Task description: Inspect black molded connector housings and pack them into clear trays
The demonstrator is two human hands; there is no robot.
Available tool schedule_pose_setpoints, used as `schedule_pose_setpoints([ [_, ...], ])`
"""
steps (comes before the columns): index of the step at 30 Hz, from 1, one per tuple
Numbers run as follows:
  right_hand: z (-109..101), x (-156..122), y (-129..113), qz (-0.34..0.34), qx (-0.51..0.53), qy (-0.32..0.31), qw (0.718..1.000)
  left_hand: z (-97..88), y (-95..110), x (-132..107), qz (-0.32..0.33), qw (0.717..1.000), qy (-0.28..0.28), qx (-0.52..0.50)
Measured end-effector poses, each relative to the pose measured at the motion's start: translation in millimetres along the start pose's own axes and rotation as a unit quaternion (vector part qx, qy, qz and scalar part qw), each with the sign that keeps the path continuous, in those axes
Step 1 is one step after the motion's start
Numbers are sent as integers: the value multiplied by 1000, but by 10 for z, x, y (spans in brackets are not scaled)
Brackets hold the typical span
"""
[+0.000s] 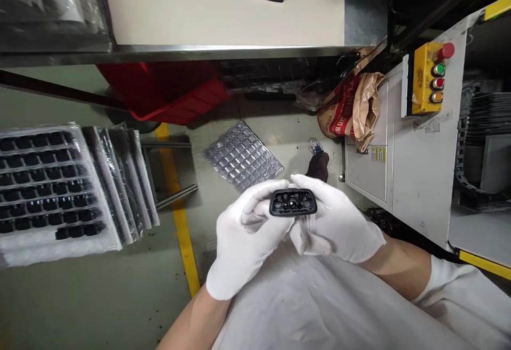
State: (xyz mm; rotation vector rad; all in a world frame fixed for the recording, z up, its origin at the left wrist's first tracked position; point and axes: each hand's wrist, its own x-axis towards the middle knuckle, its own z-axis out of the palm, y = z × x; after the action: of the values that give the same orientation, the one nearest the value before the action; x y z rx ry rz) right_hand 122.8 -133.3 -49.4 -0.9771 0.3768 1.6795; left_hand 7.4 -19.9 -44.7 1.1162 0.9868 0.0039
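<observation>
Both my hands wear white gloves and together hold a small black plastic part (293, 202) with several round holes, flat side toward me, above my lap. My left hand (243, 233) pinches its left end with thumb and fingers. My right hand (337, 222) grips its right end, fingers curled behind it. To the left a stack of clear trays (51, 190) holds rows of the same black parts.
An empty clear blister tray (242, 155) lies on the green floor by a yellow floor line (179, 217). A red bin (167, 91) sits under a metal-edged table (223, 14). At right stands a grey machine cabinet (415, 147) with a yellow button box (429, 75), brown bags (355, 107) beside it.
</observation>
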Motion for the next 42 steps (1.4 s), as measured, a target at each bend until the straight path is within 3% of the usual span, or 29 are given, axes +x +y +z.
schedule_pose_setpoints([
  [8, -241, 199, -87, -20, 26, -92, 995, 96, -266, 324, 37, 997, -40, -54],
  [10, -293, 231, -136, -43, -15, -75, 996, 135, -265, 410, 53, 995, -51, -60],
  [13, -361, 202, -184, -125, -126, 18, 984, 193, -199, 481, 88, 994, -52, -37],
  [16, -434, 86, -236, -223, -271, 77, 933, 231, -116, 469, 139, 990, -11, 19],
  [18, -505, 21, -282, -275, -365, 59, 887, 231, -81, 437, 178, 980, 40, 78],
  [21, -645, 58, -350, -364, -481, 33, 797, 188, -88, 393, 251, 948, 96, 173],
  [24, -774, 264, -426, -451, -510, 0, 733, 136, -128, 371, 328, 905, 123, 239],
  [29, -857, 643, -640, -494, -472, -138, 717, 155, -114, 390, 368, 858, 178, 312],
  [34, -912, 808, -810, -521, -461, -174, 697, 166, -80, 525, 429, 823, 161, 334],
  [38, -923, 860, -813, -549, -485, -120, 670, 123, -70, 650, 450, 819, 166, 314],
  [42, -840, 879, -656, -615, -525, 64, 585, 146, -4, 728, 425, 829, 160, 325],
])
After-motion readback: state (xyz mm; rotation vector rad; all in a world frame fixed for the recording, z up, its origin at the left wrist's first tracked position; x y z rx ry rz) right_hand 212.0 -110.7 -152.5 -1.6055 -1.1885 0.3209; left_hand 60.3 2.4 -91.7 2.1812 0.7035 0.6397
